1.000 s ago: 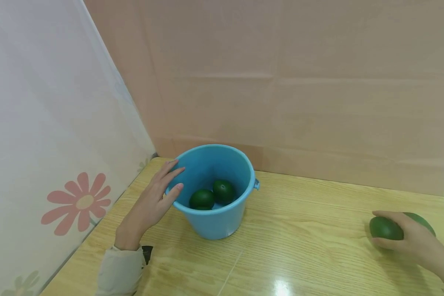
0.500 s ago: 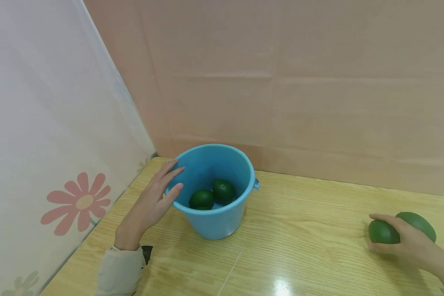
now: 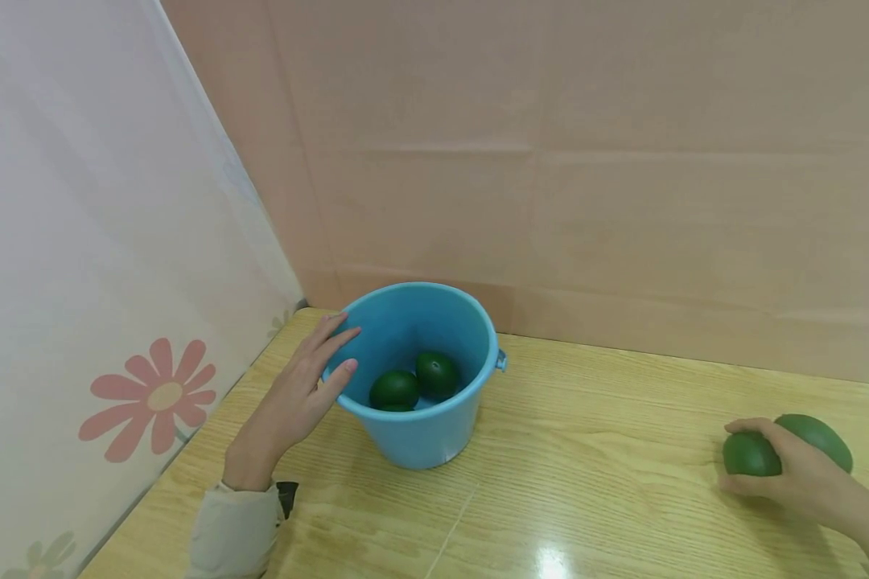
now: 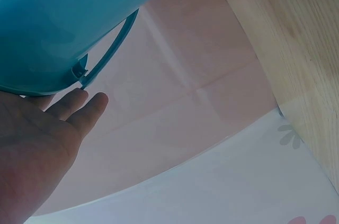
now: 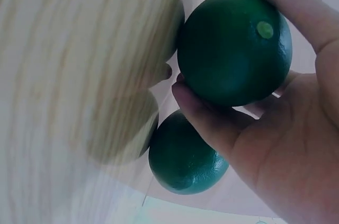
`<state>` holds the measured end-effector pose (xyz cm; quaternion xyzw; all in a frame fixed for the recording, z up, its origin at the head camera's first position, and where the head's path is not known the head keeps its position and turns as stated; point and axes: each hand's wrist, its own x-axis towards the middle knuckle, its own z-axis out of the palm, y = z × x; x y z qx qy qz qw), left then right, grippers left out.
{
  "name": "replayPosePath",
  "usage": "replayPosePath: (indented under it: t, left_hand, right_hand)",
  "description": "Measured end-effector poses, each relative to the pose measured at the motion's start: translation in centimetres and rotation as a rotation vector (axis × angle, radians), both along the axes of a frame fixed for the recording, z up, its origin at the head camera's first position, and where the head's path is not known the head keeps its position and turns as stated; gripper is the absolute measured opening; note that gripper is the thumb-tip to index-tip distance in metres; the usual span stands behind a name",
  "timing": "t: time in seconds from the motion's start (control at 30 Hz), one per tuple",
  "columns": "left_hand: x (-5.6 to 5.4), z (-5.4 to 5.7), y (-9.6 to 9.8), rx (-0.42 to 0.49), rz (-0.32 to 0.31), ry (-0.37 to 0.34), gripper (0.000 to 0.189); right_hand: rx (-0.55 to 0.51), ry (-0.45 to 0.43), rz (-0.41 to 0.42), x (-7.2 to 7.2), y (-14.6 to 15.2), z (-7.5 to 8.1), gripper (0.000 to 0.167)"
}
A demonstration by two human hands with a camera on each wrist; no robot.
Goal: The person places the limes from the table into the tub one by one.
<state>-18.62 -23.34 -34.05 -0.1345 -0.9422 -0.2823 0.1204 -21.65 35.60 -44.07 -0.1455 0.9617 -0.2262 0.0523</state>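
In the head view, a light blue bucket [image 3: 434, 438] stands on the wooden table with two dark green avocados [image 3: 394, 390] lying inside it. My left hand [image 3: 297, 386] rests at the bucket's left rim, fingers fairly straight; the left wrist view shows its fingertips by the handle [image 4: 108, 54]. Far to the right, my right hand [image 3: 789, 474] holds a green avocado [image 5: 233, 49] between thumb and fingers, low at the tabletop. A further avocado [image 3: 818, 438] lies just behind that hand and also shows below the held one in the right wrist view.
A tan sheet [image 3: 586, 201] hangs behind the table [image 3: 594, 434]. A pale sheet with a pink flower print [image 3: 152, 394] borders the left side. Bare wood lies between the bucket and the right hand.
My right hand has shifted slightly left and toward the near edge, its fingers around the avocado, uncovering more of the avocado behind. The left hand and bucket have stayed put.
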Motion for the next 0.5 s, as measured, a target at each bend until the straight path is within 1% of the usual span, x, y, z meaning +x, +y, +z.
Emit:
replayPosePath:
  t: [0.1, 0.17, 0.33, 0.5]
  left_hand:
    - [-0.01, -0.01, -0.02, 0.000, 0.002, -0.002, 0.052]
    - [0.01, 0.00, -0.03, 0.001, 0.001, -0.002, 0.052]
    - [0.07, 0.09, 0.00, 0.004, 0.001, -0.002, 0.052]
    - [0.04, 0.13, 0.07, 0.002, 0.001, -0.004, 0.052]
  right_hand:
    - [-0.006, 0.000, 0.003, -0.06, 0.03, -0.02, 0.067]
    - [-0.001, -0.006, 0.001, -0.11, 0.08, -0.03, 0.070]
    - [0.032, -0.014, -0.015, -0.21, 0.14, 0.01, 0.077]
    - [0.027, 0.014, -0.019, -0.13, 0.11, 0.06, 0.076]
